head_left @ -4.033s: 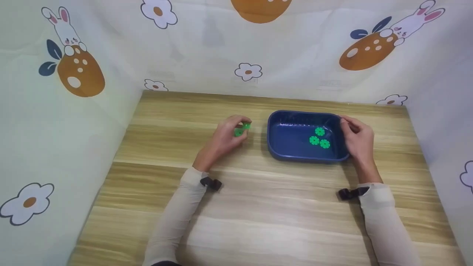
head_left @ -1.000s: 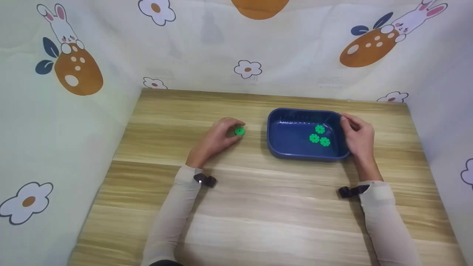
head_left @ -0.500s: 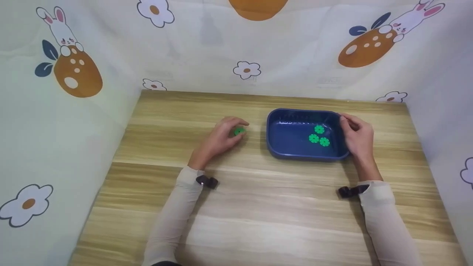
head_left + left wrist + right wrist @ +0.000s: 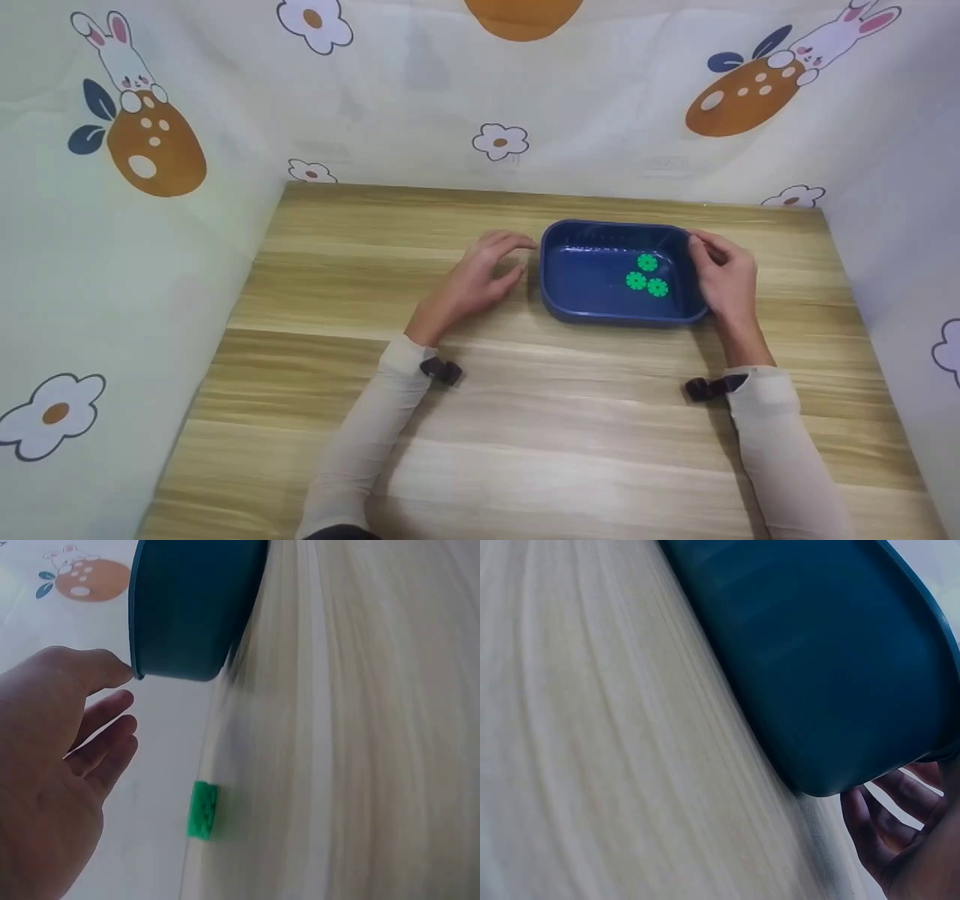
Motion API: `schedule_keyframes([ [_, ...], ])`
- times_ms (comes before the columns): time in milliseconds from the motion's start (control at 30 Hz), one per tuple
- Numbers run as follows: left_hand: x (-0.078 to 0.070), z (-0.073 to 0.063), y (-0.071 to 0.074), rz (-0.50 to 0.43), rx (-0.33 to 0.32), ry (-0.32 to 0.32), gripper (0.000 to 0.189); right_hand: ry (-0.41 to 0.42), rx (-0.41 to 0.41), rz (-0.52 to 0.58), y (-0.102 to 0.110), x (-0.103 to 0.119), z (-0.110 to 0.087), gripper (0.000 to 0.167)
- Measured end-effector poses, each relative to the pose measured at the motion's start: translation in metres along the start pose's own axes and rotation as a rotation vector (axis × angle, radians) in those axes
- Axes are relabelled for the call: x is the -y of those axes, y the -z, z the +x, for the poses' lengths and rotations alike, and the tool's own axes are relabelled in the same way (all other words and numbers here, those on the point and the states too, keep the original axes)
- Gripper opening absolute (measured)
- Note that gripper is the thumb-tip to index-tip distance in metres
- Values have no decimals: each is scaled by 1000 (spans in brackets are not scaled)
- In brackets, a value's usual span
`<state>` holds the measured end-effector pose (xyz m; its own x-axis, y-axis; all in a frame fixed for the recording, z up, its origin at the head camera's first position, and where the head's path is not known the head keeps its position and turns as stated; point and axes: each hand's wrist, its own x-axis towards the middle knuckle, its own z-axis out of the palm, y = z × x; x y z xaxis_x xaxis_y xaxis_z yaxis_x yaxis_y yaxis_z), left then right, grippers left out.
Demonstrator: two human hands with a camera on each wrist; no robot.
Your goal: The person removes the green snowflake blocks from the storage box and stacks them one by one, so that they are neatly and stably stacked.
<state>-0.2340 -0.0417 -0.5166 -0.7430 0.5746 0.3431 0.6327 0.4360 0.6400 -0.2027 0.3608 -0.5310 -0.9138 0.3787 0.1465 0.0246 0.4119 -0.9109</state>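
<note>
A dark blue rectangular box [image 4: 592,289] stands on the table, with several small things inside: green notched plastic discs [image 4: 646,262] lying flat near its right end. My right hand [image 4: 731,281] grips the right rim, thumb over the edge and fingers against the outer wall [image 4: 840,675]. My left hand [image 4: 484,277] is at the left side, fingers spread and nothing between them; one fingertip is right at the rim corner in the left wrist view. Another green piece [image 4: 202,810], thick and knobbly edge-on, sits on the table below that hand; the head view hides it.
The wood-grain table [image 4: 525,420] is bordered by a patterned cloth [image 4: 420,112] behind and at both sides. Dark wrist cameras [image 4: 442,370] sit on both sleeves [image 4: 765,420].
My left hand has moved right from around the green piece to the box's left rim, its fingers spreading. The green piece stays on the table. My right hand and the box keep their place.
</note>
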Motion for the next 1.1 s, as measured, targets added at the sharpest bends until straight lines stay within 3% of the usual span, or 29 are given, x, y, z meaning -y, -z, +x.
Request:
schedule_keyframes([
  [367, -16, 17, -15, -7, -18, -63, 33, 6, -2, -8, 0, 1, -1, 31],
  [567, -28, 30, -23, -26, 7, -74, 33, 5, 3, -10, 0, 2, -1, 30],
  [733, -42, 44, -32, -1, 80, -68, 34, 0, 5, -6, 1, 1, -1, 30],
  [967, -60, 62, -48, 95, 225, -125, 37, -31, 1, -31, 0, -1, 1, 34],
  [1100, -67, 71, -57, 124, 285, -122, 37, -30, 1, -30, 0, -1, 2, 34],
])
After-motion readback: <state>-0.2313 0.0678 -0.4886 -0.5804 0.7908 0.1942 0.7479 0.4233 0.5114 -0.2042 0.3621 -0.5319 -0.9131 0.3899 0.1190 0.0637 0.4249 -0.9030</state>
